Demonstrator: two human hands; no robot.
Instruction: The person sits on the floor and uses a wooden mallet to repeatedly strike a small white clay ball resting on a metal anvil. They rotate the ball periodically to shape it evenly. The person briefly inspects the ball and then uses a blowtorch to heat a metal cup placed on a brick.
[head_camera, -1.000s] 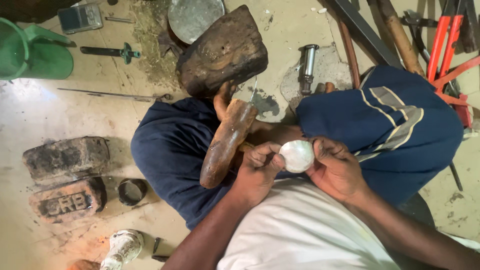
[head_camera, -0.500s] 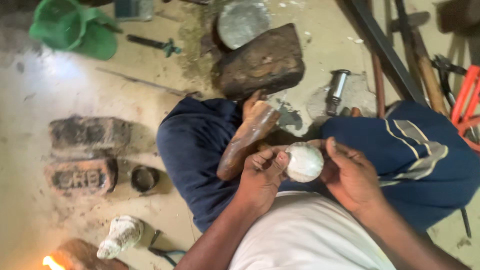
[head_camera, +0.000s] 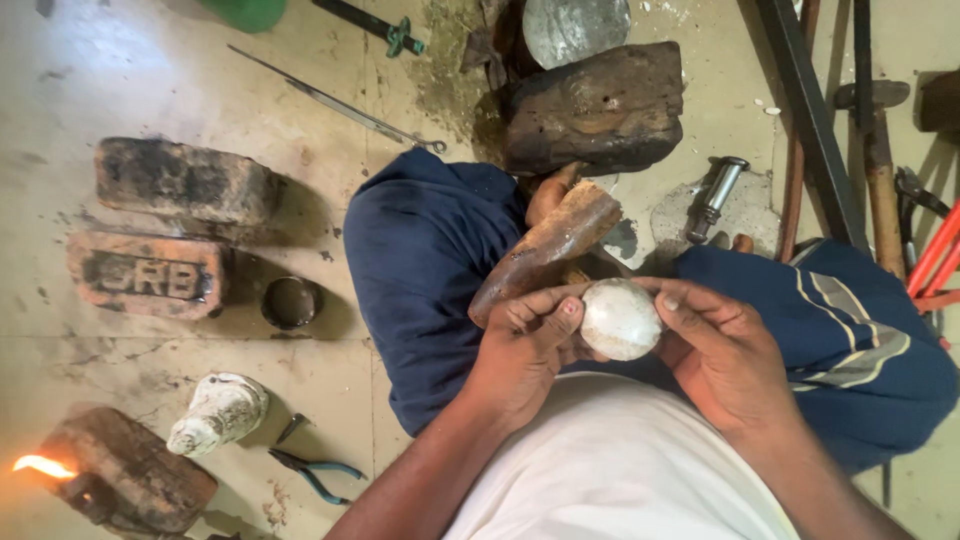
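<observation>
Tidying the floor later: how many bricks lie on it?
2, both left of the person's knee: a dark, sooty brick farther out, and a reddish brick just nearer. Others may lie outside the view.

Whitish round piece (head_camera: 620, 318); navy trousers (head_camera: 430, 270) with pale stripes; reddish-brown bricks (head_camera: 148, 275); teal-handled pliers (head_camera: 318, 472); orange flame (head_camera: 42, 466).

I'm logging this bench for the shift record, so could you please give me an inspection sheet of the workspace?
Surface: stained concrete floor.
Job's things: pale rounded piece, held by both hands above the lap.
Clutter: two bricks, blue-handled pliers, dark wooden block, worn wooden mallet, small flame.
Grip: left hand and right hand pinch the piece.
Cables: nothing seen.
Surroundings: hammer and red-handled tools.
</observation>
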